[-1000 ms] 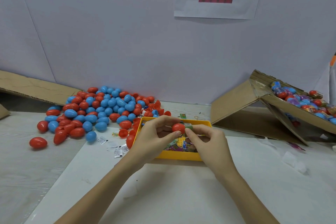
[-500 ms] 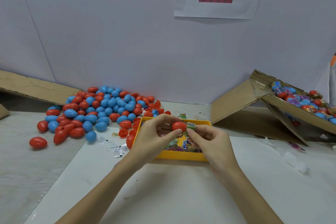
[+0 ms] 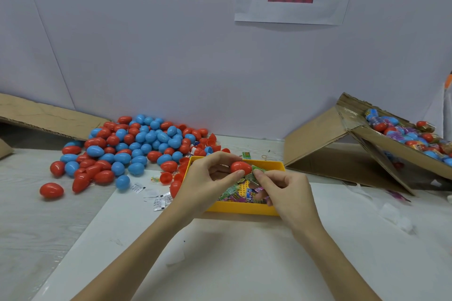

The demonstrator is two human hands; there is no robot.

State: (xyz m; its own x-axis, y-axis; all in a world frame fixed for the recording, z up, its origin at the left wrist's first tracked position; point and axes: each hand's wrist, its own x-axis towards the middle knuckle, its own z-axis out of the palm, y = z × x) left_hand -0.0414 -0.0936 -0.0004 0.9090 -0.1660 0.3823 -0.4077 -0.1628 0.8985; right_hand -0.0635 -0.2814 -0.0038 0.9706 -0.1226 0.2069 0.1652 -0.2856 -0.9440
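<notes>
light: bright, even | shadows: soft, faint | focus: sharp | edges: wide-angle bowing

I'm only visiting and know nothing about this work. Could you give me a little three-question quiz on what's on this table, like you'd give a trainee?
1. Pick one: the left hand holds A) a red egg, B) a blue egg, C) a cardboard flap.
2. True or false: the right hand pinches a green packet right beside that egg.
3. Fill in: the loose pile of red and blue eggs lies to the ____ of the yellow tray, as the person sees it.
Key: 1 A. 2 true. 3 left.
</notes>
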